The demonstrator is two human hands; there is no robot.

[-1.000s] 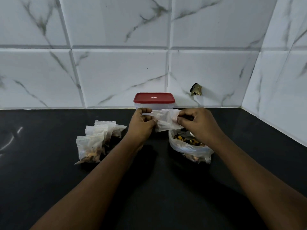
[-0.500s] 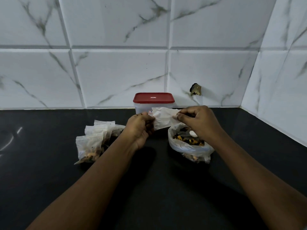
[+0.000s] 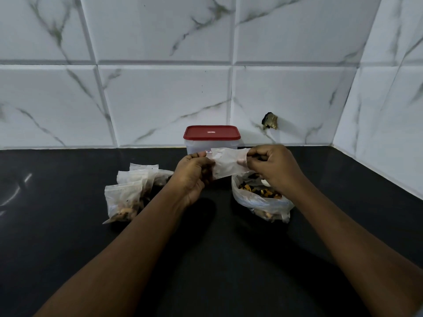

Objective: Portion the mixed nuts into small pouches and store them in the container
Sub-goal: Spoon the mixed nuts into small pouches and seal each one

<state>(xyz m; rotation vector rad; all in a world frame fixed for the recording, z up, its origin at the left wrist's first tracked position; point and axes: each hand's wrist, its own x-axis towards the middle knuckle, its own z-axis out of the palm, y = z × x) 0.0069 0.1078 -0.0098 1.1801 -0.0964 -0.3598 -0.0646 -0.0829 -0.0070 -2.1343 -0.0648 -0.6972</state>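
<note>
Opening an empty pouch (image 3: 225,164) above the bag of mixed nuts (image 3: 261,196).
Left hand (image 3: 192,175) and right hand (image 3: 273,165) each pinch an edge; part the mouth evenly, tearing nothing.

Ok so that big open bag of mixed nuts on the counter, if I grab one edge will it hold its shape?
Probably not. The bag of mixed nuts is thin, crumpled plastic slumped on the counter, so it should flop. Its mouth gapes open with nuts showing, so tilting could spill them.

An empty clear pouch (image 3: 229,164) is held before the red-lidded container (image 3: 211,139). Left lie filled pouches (image 3: 128,193); right, the open nut bag (image 3: 258,200).
</note>
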